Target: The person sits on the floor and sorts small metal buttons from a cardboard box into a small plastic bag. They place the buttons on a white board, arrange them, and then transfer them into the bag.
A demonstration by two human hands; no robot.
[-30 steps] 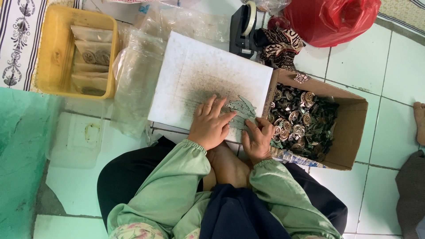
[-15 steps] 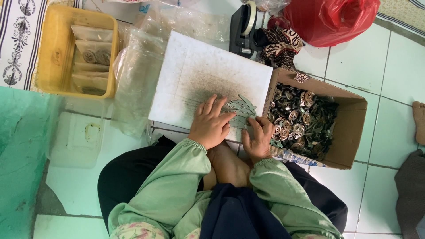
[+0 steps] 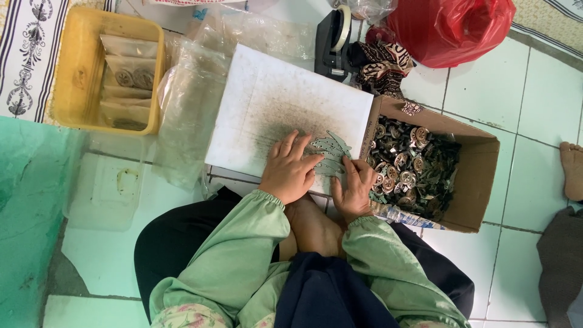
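On one white board, two hands press spread fingers onto several leaf-shaped metal pieces.

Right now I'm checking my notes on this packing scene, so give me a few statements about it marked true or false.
1. Both hands, left hand and right hand, rest on the white board. True.
2. The cardboard box is empty. False: it holds many small metal pieces.
3. The yellow tray holds clear packets. True.
4. The red plastic bag lies inside the tray. False: it sits on the floor beyond the box.
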